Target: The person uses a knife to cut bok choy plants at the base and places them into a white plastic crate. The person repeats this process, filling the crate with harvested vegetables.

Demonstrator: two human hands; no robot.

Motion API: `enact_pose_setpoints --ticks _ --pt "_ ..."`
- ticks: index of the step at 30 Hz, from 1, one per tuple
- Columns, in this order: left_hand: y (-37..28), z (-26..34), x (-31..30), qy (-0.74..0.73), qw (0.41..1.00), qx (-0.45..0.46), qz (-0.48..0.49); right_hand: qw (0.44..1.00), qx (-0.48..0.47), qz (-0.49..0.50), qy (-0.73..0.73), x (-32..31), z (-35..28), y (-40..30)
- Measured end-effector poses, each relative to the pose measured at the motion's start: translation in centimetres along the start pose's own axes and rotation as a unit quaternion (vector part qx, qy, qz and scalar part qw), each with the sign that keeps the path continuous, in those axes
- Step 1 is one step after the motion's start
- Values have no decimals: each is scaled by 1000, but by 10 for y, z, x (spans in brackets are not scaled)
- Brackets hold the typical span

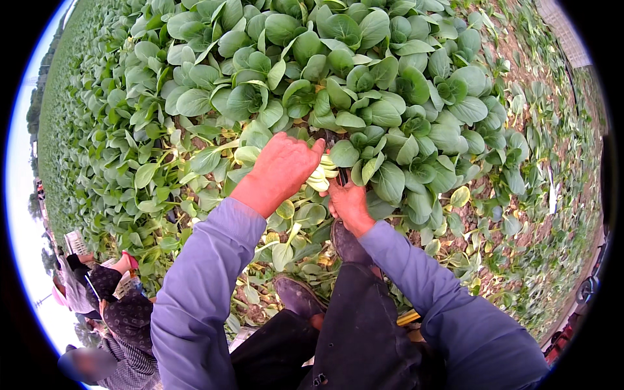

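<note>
My left hand (pixel 287 163) is closed on a leafy green plant at the picture's middle, just above pale, thick leaf stalks (pixel 319 179). Just to its right, my right hand (pixel 350 200) grips the dark handle of a tool (pixel 342 176), whose far end runs up among the leaves. The kind of tool is not clear, since leaves and fingers cover much of it. Dense green bok choy plants (pixel 385 114) stand right in front of both hands. Beneath them, loose and yellowing leaves (pixel 285 209) lie on the soil.
My shoes (pixel 298 296) stand on leaf-strewn ground. Unharvested rows (pixel 112 97) spread to the left. Other people (pixel 129 317) are at the lower left, near a pale crate (pixel 76 243). Cut leaves and bare soil (pixel 536 214) cover the right side, with another pale crate (pixel 565 34) at the upper right.
</note>
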State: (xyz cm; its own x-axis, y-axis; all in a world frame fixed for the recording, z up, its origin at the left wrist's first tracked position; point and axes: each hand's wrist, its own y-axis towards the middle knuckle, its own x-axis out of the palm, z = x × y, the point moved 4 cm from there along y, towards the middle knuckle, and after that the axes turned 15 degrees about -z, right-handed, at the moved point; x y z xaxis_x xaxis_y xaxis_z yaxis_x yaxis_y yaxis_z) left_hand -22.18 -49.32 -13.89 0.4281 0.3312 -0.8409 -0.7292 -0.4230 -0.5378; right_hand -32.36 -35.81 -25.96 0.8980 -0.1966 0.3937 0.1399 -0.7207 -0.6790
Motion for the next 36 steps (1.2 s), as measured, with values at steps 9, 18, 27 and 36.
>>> enact_pose_setpoints --ticks 9,18,27,36 --pt "30 -78 -6 106 987 -121 13 988 -15 15 -153 19 -11 45" --pt "22 -86 24 117 983 -107 96 851 -325 165 -379 3 -38 105" --pt "27 -72 37 115 981 -103 117 838 -275 204 -425 -39 -9 147" --pt "12 -77 51 92 982 -144 77 977 94 -22 -192 6 -74 103"
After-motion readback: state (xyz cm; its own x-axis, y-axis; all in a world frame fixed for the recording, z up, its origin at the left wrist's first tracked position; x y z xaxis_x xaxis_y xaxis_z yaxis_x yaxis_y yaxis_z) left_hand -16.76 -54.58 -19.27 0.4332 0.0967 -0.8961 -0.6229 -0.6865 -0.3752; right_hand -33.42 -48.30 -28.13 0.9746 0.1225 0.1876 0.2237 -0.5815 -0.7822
